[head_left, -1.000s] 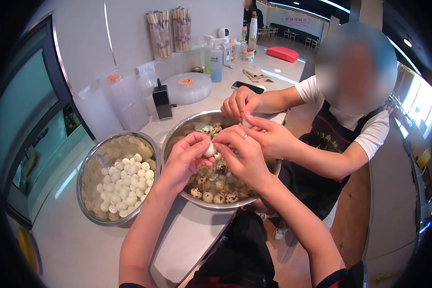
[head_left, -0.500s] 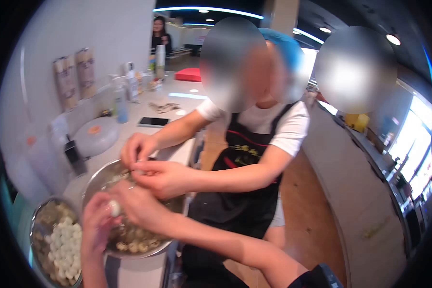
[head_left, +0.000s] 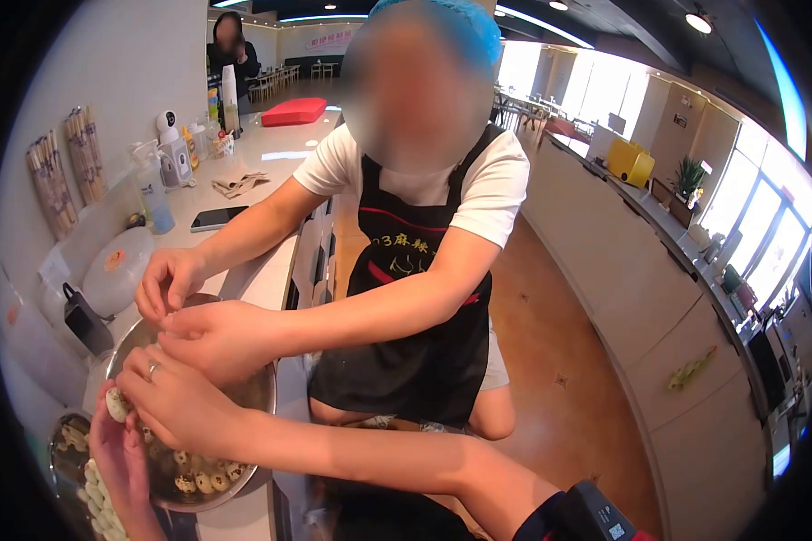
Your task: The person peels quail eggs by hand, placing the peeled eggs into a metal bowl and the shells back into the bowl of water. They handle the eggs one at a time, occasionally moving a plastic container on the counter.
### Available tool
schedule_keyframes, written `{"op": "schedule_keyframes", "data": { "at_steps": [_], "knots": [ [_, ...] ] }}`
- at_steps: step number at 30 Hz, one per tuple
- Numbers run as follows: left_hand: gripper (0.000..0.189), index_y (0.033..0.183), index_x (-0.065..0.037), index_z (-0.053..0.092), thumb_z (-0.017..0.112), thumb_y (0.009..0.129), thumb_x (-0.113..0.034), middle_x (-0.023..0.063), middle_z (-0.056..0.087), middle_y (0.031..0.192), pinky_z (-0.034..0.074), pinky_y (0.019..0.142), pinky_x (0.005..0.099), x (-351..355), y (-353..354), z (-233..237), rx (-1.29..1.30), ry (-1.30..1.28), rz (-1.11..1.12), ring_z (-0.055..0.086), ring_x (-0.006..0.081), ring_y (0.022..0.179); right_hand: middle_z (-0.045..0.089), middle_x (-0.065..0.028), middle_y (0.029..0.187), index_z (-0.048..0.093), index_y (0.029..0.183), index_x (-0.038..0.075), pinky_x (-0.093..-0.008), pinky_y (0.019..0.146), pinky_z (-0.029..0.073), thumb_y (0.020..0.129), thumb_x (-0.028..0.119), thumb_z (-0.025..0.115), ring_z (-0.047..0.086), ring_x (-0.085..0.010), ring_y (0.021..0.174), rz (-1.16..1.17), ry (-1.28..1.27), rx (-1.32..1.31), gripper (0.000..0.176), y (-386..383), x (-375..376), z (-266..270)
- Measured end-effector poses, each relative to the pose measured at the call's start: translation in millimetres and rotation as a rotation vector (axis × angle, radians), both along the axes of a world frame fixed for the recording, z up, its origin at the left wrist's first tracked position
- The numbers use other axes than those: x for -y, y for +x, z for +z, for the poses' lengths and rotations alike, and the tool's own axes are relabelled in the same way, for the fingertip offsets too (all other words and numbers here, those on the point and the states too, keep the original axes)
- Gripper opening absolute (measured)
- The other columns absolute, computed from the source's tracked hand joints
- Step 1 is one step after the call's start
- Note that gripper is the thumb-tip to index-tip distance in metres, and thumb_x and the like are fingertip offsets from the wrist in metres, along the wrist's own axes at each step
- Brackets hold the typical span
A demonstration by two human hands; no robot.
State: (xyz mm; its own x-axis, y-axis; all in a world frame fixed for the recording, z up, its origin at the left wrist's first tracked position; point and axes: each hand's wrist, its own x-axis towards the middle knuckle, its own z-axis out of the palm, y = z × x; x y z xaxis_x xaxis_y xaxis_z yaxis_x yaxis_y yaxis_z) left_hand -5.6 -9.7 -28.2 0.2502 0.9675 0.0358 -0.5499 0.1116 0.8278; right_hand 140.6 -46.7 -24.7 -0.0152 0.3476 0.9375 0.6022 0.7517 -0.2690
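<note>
A speckled quail egg (head_left: 117,405) sits in the fingers of my left hand (head_left: 122,455), which are closed around it. From the right, my right hand (head_left: 185,406), with a ring on one finger, bends its fingertips onto the egg's upper side; its thumb is hidden. Both hands are over the rim side of a large steel bowl (head_left: 263,442). Several unpeeled quail eggs (head_left: 203,480) lie inside it. Just above my right hand, a co-worker's two hands (head_left: 221,334) pinch together over the same bowl; what they hold is hidden.
A second metal bowl (head_left: 60,478) with peeled white eggs (head_left: 99,505) stands at lower left. Along the wall are a black device (head_left: 86,320), a plastic lid (head_left: 122,261), a phone (head_left: 218,219) and bottles (head_left: 156,203). The aproned co-worker (head_left: 424,270) is close opposite.
The view has swung right, so the hands and bowls appear farther left. The egg stays in my left hand, its speckled shell now sharper to see. My right fingers remain against it.
</note>
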Motion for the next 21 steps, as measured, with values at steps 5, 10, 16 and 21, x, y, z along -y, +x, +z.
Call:
{"op": "schedule_keyframes", "data": {
  "at_steps": [5,10,16,21],
  "knots": [
    [0.024,0.105,-0.002,0.045,0.046,0.085,-0.015,0.0019,0.049,0.079,0.034,0.044,0.0127,-3.6,-2.9,-8.3,-0.151,0.153,0.065,0.047,0.0054,0.061,0.051,-0.0128,0.071,0.048,0.082,-0.001,-0.038,0.059,0.041,0.07,0.005,0.052,0.052,-0.0283,0.068,0.053,-0.368,0.211,0.014,-2.8,1.2,-18.2],
    [0.025,0.102,-0.004,0.049,0.052,0.082,-0.018,-0.002,0.048,0.078,0.034,0.052,0.014,3.4,0.7,0.9,-0.245,0.206,-0.081,0.046,0.0056,0.066,0.054,-0.0132,0.062,0.048,0.08,-0.001,-0.0386,0.052,0.043,0.068,0.006,0.053,0.056,-0.0286,0.062,0.037,-0.481,0.28,0.015,0.3,1.0,-21.6],
    [0.015,0.092,-0.004,0.051,0.053,0.077,-0.007,-0.0025,0.048,0.079,0.034,0.057,0.0162,13.6,8.2,13.3,-0.742,0.386,0.024,0.042,0.0034,0.066,0.056,-0.0133,0.067,0.05,0.085,-0.002,-0.0361,0.055,0.045,0.069,0.007,0.054,0.057,-0.0273,0.068,0.044,-0.612,0.304,0.019,2.8,1.2,-27.0],
    [0.011,0.082,0.001,0.053,0.052,0.074,-0.007,0.0073,0.053,0.067,0.039,0.054,0.0249,16.2,12.8,20.6,-1.278,0.621,0.113,0.05,0.0147,0.058,0.058,-0.0144,0.062,0.054,0.085,-0.004,-0.0385,0.051,0.046,0.063,0.009,0.059,0.06,-0.0289,0.057,0.023,-0.765,0.505,0.026,6.1,0.4,-34.9]
  ]
}}
